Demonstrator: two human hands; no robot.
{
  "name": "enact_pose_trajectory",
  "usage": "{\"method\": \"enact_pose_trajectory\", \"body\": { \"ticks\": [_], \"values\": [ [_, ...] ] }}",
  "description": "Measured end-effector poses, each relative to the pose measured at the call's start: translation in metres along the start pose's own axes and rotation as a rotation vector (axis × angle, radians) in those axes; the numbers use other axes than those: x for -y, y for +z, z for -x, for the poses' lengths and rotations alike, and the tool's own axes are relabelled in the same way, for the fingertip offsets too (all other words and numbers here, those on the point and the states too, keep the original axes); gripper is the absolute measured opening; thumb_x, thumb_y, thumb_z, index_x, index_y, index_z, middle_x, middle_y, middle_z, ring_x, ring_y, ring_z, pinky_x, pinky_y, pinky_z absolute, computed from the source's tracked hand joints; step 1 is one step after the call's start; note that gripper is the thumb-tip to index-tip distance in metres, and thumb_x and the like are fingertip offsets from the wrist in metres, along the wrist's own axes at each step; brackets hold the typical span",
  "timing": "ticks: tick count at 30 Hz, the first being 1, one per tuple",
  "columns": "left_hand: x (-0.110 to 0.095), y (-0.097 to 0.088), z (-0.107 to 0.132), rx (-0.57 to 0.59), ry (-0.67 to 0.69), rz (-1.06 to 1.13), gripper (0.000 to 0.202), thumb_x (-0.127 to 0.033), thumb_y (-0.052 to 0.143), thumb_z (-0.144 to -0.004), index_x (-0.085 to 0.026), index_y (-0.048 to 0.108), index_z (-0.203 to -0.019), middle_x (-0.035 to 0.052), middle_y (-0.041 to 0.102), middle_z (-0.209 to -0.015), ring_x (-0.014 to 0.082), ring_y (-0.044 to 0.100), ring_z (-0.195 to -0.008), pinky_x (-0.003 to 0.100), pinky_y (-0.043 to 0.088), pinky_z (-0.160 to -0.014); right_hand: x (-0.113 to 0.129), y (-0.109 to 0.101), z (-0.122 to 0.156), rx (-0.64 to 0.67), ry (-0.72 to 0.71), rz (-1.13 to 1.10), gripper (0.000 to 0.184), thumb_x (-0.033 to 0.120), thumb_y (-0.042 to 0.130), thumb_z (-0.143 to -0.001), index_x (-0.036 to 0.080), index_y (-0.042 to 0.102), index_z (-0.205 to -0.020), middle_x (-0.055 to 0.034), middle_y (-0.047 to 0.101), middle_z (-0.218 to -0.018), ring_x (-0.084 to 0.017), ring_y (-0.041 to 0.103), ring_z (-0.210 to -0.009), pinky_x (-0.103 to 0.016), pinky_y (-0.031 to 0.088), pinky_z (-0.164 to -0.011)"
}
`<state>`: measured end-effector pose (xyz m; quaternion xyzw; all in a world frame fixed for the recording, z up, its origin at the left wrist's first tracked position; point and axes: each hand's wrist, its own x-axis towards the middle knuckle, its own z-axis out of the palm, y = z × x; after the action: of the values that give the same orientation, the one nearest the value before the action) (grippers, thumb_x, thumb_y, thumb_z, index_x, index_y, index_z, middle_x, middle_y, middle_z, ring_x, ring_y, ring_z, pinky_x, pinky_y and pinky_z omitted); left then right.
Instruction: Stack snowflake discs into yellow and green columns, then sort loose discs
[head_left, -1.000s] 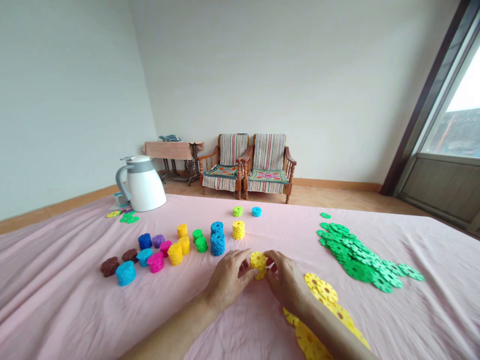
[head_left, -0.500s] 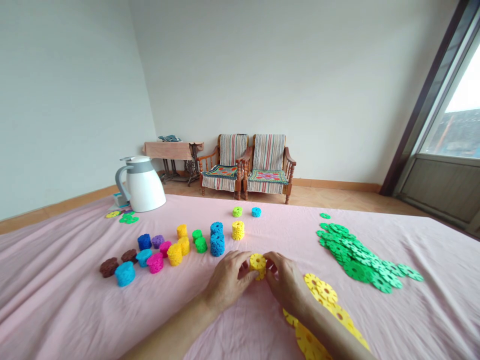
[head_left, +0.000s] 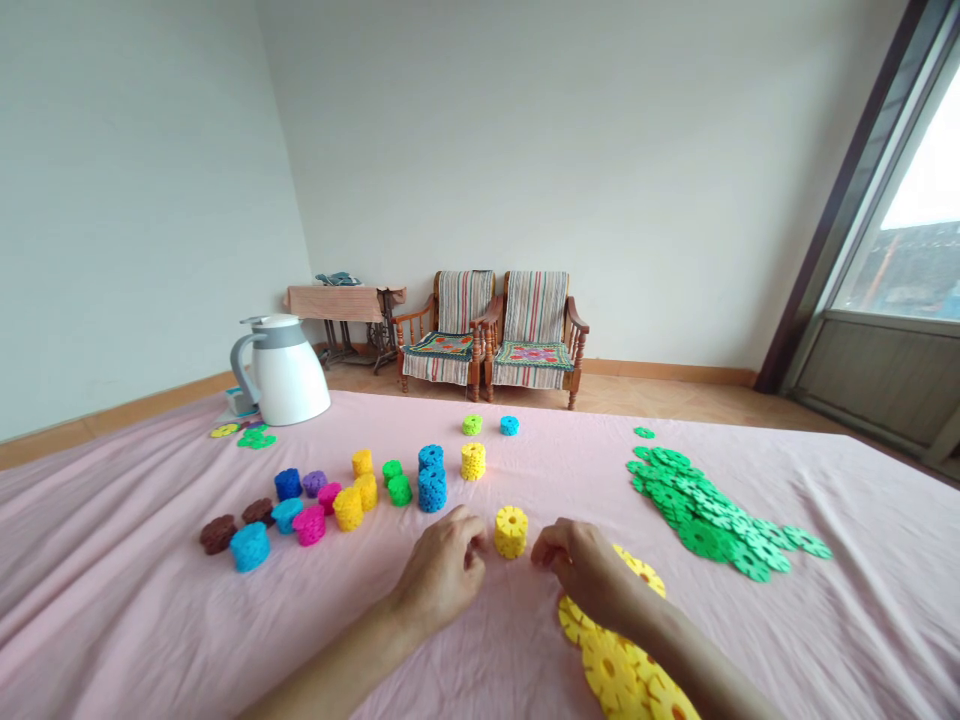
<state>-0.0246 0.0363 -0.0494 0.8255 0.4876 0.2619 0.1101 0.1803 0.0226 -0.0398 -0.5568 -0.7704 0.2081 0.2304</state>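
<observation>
A stack of yellow notched flower-shaped plastic discs (head_left: 511, 533) stands upright on the pink cloth, untouched between my hands. Just left of it is my left hand (head_left: 444, 560), its fingers loosely bent, thumb apart from them, nothing held. On the stack's other side, my right hand (head_left: 576, 562) hangs with bent fingers and also holds nothing visible. Beneath my right wrist and forearm spreads a pile of loose yellow discs (head_left: 609, 668), partly covered by the arm.
Several disc stacks stand to the left, including pink (head_left: 309, 525), light blue (head_left: 250, 546) and dark blue (head_left: 432, 489). Behind is a paler yellow stack (head_left: 473, 462). Loose green discs (head_left: 697, 510) lie right. A white jug (head_left: 292, 375) stands at the back left.
Both hands have let go of the yellow stack and drawn apart, the left hand to the left, the right hand slightly to the right. The stack stays standing.
</observation>
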Motion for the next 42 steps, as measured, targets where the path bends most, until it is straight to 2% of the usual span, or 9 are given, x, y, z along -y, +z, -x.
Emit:
{"method": "enact_pose_trajectory", "body": {
  "ticks": [5,10,17,22,27,34,42],
  "values": [
    [-0.004,-0.005,0.018,0.050,0.016,0.017,0.038,0.002,0.041,-0.065,-0.020,0.063,-0.085,0.0020,0.057,-0.086,0.0164,0.054,-0.085,0.026,0.042,-0.073,0.006,0.001,0.014,0.037,-0.106,0.060,0.047,-0.001,0.035,-0.068,0.023,0.068,-0.092,-0.0058,0.061,-0.094,-0.015,0.056,-0.088,-0.023,0.039,-0.076],
    [-0.010,-0.006,0.025,0.059,0.036,-0.019,0.041,0.003,0.040,-0.067,-0.021,0.062,-0.091,0.0030,0.055,-0.092,0.0173,0.052,-0.092,0.027,0.042,-0.080,0.016,0.001,0.019,0.043,-0.126,0.137,0.058,-0.005,0.035,-0.063,0.025,0.065,-0.103,-0.0065,0.059,-0.099,-0.018,0.051,-0.095,-0.025,0.038,-0.079],
    [-0.010,-0.005,0.024,0.053,0.052,-0.017,0.039,0.003,0.041,-0.068,-0.021,0.060,-0.091,0.0021,0.055,-0.092,0.0171,0.051,-0.093,0.028,0.042,-0.082,0.019,0.005,0.019,0.004,-0.171,0.106,0.051,0.000,0.035,-0.070,0.024,0.064,-0.104,-0.0047,0.061,-0.093,-0.018,0.047,-0.091,-0.027,0.034,-0.081],
    [-0.008,-0.004,0.023,0.057,0.058,-0.010,0.037,0.003,0.041,-0.069,-0.021,0.060,-0.090,0.0020,0.054,-0.092,0.0170,0.051,-0.092,0.027,0.042,-0.081,0.022,0.008,0.017,0.005,-0.168,0.134,0.049,0.001,0.034,-0.073,0.024,0.062,-0.107,-0.0053,0.061,-0.096,-0.019,0.047,-0.091,-0.027,0.033,-0.081],
    [-0.007,-0.003,0.022,0.055,0.067,-0.011,0.035,0.002,0.040,-0.072,-0.021,0.059,-0.090,0.0020,0.054,-0.091,0.0171,0.051,-0.092,0.027,0.041,-0.081,0.025,0.012,0.010,0.013,-0.169,0.194,0.045,0.002,0.034,-0.076,0.021,0.063,-0.103,-0.0067,0.060,-0.098,-0.019,0.047,-0.092,-0.028,0.032,-0.080],
    [-0.007,-0.005,0.022,0.074,0.067,-0.005,0.031,0.001,0.042,-0.071,-0.021,0.057,-0.088,0.0021,0.054,-0.091,0.0168,0.051,-0.090,0.026,0.041,-0.078,0.021,0.020,-0.010,-0.006,-0.208,0.208,0.046,0.001,0.035,-0.074,0.025,0.063,-0.103,-0.0041,0.060,-0.096,-0.017,0.048,-0.092,-0.026,0.031,-0.078],
    [-0.012,-0.009,0.021,0.083,0.055,-0.002,0.028,-0.002,0.041,-0.076,-0.020,0.058,-0.087,0.0033,0.054,-0.089,0.0179,0.051,-0.091,0.026,0.042,-0.078,0.026,0.023,-0.032,0.022,-0.219,0.259,0.039,0.000,0.037,-0.075,0.020,0.062,-0.098,-0.0051,0.060,-0.098,-0.016,0.048,-0.095,-0.026,0.030,-0.080]
  ]
}}
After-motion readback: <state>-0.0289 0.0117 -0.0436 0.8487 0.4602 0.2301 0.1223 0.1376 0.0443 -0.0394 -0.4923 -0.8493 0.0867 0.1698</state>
